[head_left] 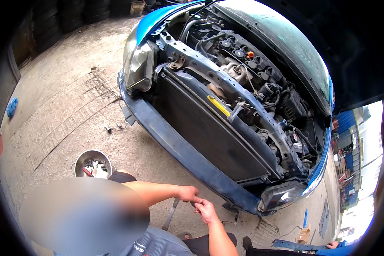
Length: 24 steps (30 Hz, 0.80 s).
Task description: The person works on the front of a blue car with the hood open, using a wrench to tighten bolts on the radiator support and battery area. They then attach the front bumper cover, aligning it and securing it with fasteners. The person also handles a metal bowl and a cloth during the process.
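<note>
My left hand (188, 194) reaches in from the left and meets my right hand (206, 211), which comes up from the lower edge. Both are closed, fingertips together over something small and dark that I cannot make out. Below my left hand shows a narrow grey metal strip (170, 214), its use unclear; it appears apart from the fingers. Beyond my hands stands a blue car (155, 19) with its engine bay (243, 64) exposed. Its front bumper cover is off, baring a dark crossbeam (175, 147) and the radiator (200, 128). A blurred patch hides the lower left.
A metal pot (75, 164) with small parts stands on the concrete floor (59, 141). Small connectors (114, 128) lie near the crossbeam. At the lower right, another person's hand (332, 245) is beside a bluish bar (298, 246). A small cardboard box (303, 235) stands nearby.
</note>
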Tool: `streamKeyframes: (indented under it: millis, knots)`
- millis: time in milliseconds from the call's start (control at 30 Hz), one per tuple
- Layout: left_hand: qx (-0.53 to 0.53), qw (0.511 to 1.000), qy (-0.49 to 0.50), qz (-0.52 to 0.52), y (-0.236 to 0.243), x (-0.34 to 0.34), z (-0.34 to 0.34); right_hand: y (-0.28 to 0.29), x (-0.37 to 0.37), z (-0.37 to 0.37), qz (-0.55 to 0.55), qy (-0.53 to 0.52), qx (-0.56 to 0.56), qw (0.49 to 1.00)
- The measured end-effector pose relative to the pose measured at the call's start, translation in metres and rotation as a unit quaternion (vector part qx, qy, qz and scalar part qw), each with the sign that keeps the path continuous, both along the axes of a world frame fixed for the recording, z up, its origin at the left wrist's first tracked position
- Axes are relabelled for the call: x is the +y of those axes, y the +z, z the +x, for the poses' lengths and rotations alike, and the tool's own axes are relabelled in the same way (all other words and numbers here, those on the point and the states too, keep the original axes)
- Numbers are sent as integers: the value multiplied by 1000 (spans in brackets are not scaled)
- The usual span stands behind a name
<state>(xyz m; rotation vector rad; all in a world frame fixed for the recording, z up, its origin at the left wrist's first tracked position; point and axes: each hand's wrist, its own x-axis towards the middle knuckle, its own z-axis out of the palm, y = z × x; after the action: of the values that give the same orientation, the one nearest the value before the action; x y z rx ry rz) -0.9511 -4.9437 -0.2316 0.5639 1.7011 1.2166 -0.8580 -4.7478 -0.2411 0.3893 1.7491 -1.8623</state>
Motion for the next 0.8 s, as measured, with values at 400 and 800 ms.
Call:
streamKeyframes:
  millis: [400,800]
  knots:
    - [-168,983,58,54,-5,6,7,6,-6,2,-42,-39,-14,998]
    - [-307,923,229,48,-33,18,15,19,-21,-3,113,112,121,980]
